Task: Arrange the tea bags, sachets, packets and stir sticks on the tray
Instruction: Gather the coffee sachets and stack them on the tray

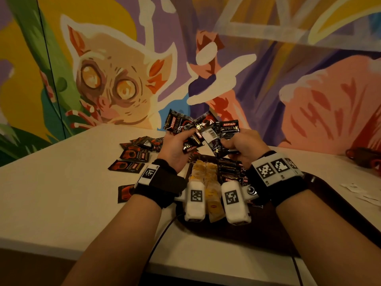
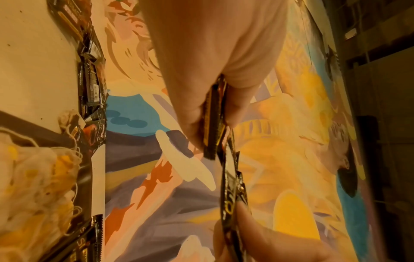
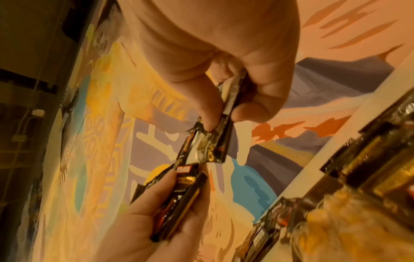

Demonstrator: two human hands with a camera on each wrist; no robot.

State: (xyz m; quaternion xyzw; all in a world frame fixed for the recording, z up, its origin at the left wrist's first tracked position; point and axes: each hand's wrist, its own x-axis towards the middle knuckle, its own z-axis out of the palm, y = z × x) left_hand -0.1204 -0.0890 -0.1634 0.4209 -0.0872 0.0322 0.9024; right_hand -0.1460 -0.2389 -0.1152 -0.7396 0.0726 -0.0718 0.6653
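Left hand (image 1: 175,149) and right hand (image 1: 243,145) each pinch a fan of black coffee sachets (image 1: 203,130) above the tray (image 1: 288,230); foil looks light, limp, slick, so grip flat near sealed edges, judged.

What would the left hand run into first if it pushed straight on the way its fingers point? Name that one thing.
The fanned black coffee sachets pinched by the right hand. The left hand, gripping its own black sachets, points toward them and their edges already seem to overlap, though depth is unclear.
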